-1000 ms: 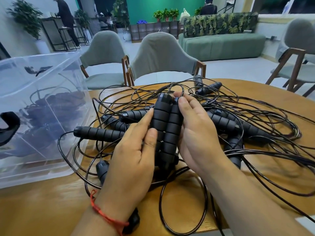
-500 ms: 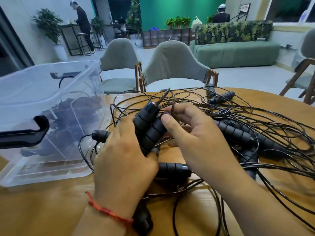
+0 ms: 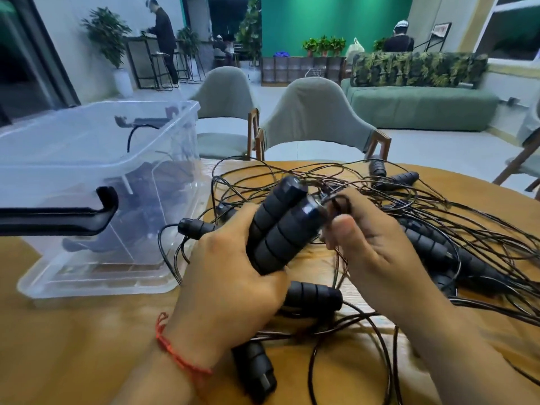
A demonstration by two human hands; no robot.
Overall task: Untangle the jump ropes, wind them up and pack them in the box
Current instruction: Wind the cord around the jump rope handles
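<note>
One box (image 3: pixel 87 159), two hands (image 3: pixel 230 276) (image 3: pixel 377 252), at least nine rope handles (image 3: pixel 280 229).

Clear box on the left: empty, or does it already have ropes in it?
Partly filled. Through the wall of the clear box, dark ropes lie on its bottom; the space above them is unfilled.
</note>
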